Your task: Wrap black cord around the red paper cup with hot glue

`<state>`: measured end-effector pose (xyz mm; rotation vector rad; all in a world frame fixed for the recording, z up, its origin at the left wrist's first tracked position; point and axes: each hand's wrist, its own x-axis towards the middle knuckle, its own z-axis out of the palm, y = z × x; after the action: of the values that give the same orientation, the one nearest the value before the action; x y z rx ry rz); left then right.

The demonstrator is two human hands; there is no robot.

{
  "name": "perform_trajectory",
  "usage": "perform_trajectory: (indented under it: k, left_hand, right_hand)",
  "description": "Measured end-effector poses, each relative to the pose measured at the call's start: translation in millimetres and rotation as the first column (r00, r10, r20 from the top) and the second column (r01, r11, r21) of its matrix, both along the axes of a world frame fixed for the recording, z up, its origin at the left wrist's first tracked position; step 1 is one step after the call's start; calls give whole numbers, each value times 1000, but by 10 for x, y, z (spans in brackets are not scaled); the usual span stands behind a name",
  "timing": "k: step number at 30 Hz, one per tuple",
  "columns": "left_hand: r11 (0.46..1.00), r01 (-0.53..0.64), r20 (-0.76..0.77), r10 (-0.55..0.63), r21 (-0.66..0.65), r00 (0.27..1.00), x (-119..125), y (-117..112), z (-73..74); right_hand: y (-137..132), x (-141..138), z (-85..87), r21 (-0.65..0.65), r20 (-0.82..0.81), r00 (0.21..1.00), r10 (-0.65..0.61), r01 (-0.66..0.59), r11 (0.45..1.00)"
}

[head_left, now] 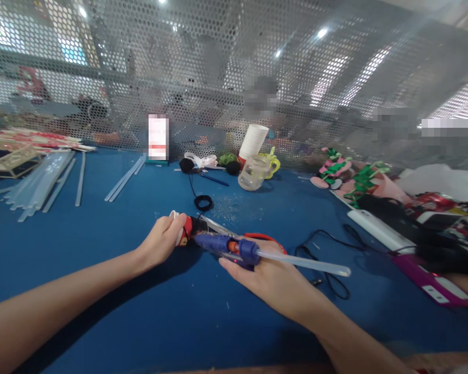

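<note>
My left hand (160,241) is closed around a small red paper cup (184,232) with a white rim, lying on its side. Black cord (198,225) covers the cup's far end and trails across the table to a loose coil (203,202). A blue hot glue gun (218,243) is in my right hand (275,275), its nozzle close to the black-wrapped end; whether they touch I cannot tell. A long clear glue stick (308,263) sticks out of its back. Partly hidden by that hand are scissors with red handles (265,237).
Glue sticks (39,179) lie in a heap at the left. Stacked white paper cups (253,141), a clear plastic cup (251,174) and a blue pen (214,179) are at the back. On the right are a power strip (413,265), a black cable (310,249) and artificial flowers (331,169).
</note>
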<state>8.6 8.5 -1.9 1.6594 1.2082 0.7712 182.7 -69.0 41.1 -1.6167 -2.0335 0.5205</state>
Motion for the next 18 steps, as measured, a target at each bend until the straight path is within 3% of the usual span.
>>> perform_trajectory:
  k: [8, 11, 14, 18]
  left_hand:
    - [999, -9, 37, 11, -32, 999, 16, -8, 17]
    - [1000, -6, 2, 6, -2, 1000, 9, -19, 24]
    - [999, -18, -68, 21, 41, 997, -3, -36, 31]
    - [995, 9, -135, 5, 99, 991, -16, -84, 38]
  right_hand:
    - [0, -1, -4, -12, -69, 997, 22, -23, 1000]
    - [38, 84, -18, -118, -194, 981, -29, 6, 993]
    - [139, 225, -17, -223, -358, 925, -128, 49, 974]
    - [385, 454, -43, -109, -517, 825, -229, 202, 973]
